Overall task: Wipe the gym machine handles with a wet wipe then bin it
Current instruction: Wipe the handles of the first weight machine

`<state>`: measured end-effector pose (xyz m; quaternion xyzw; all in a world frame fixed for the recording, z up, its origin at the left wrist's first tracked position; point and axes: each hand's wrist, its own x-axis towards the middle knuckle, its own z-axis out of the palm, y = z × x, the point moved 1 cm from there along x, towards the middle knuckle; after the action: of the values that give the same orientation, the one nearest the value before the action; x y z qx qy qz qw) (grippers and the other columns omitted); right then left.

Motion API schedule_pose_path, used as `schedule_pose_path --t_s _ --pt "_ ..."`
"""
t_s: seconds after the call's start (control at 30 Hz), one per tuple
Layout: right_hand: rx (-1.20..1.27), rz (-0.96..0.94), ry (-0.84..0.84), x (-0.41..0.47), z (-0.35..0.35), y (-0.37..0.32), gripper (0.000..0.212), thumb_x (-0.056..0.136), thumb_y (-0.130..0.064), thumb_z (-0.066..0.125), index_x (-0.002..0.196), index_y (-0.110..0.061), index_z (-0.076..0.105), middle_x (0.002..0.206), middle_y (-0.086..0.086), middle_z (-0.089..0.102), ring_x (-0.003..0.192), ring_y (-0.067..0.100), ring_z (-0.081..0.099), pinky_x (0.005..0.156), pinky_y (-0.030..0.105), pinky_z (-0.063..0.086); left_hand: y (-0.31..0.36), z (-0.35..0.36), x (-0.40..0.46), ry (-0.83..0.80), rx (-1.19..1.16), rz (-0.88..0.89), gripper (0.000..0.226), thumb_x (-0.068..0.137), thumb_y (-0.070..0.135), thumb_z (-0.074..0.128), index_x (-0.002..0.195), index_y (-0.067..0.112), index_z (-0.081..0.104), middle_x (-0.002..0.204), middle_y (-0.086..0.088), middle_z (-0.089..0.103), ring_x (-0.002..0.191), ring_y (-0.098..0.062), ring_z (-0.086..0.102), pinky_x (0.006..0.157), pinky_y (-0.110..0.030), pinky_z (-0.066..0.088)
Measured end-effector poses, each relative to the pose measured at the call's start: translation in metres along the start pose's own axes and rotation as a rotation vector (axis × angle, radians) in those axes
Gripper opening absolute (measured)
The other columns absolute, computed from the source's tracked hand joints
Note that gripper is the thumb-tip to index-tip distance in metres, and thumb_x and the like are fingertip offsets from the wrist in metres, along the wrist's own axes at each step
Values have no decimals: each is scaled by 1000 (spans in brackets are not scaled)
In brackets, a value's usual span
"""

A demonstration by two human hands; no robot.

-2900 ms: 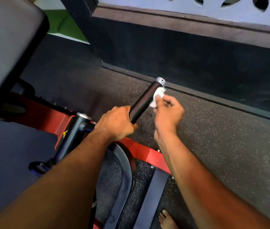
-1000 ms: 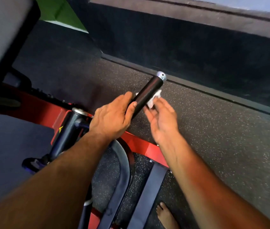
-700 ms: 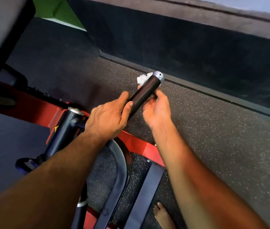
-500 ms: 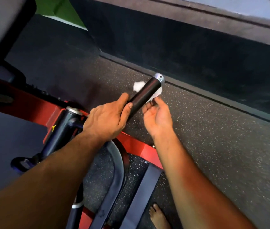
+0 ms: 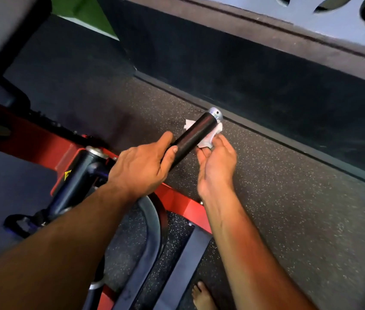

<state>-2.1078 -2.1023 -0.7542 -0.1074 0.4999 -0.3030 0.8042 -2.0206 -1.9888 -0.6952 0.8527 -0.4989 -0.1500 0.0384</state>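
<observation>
The left hand (image 5: 141, 168) is curled round the lower part of the knurled black cylindrical handle (image 5: 196, 133), while the right hand (image 5: 216, 166) presses a crumpled white wet wipe (image 5: 212, 136) under its chrome-capped end, above the speckled rubber floor (image 5: 288, 209).

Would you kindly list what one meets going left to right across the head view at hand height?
Red machine frame → left hand → black handle → right hand → speckled floor.

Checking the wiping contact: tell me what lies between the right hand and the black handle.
In the head view, the white wet wipe sits between the right hand and the handle, wrapped under it.
</observation>
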Motion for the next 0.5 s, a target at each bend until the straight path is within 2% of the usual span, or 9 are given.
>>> schedule_pose_path --t_s 0.07,0.13,0.2,0.27,0.4,0.5 --pt "72 57 -7 -4 8 -3 24 103 -4 39 109 -6 62 98 14 68 93 25 65 93 40 54 0 0 0 -10 7 -6 22 105 51 23 104 30 29 76 10 43 89 -43 63 68 -38 30" --pt "226 187 -150 2 21 -8 34 103 -14 31 93 -4 63 85 15 66 79 26 63 79 39 53 0 0 0 -15 10 -12 21 106 50 24 104 30 30 67 11 35 86 -43 63 67 -38 30" --pt "371 231 -287 17 30 -12 35 97 -20 30 94 -3 60 77 12 62 67 24 58 67 34 51 -1 0 0 -15 17 -18 21 106 50 25 104 29 30 63 12 31 86 -43 63 68 -37 30" --pt "425 202 -363 28 32 -13 30 93 -20 31 98 -4 57 78 10 60 62 20 52 61 30 47 -1 0 1 -19 18 -20 22 106 50 25 105 29 31 63 14 31 85 -43 63 68 -37 31" --pt "334 202 -367 30 26 -14 37 100 -22 29 103 -3 60 83 10 63 66 21 57 67 32 48 -2 1 1 -22 6 -13 21 106 50 25 101 29 28 63 14 32 83 -42 63 68 -38 32" --pt "132 169 -201 21 21 -18 34 105 -17 34 113 2 62 99 18 67 89 28 64 82 43 58 -3 1 2 -23 7 -6 19 106 50 24 99 32 23 63 11 33 82 -41 64 66 -38 31"
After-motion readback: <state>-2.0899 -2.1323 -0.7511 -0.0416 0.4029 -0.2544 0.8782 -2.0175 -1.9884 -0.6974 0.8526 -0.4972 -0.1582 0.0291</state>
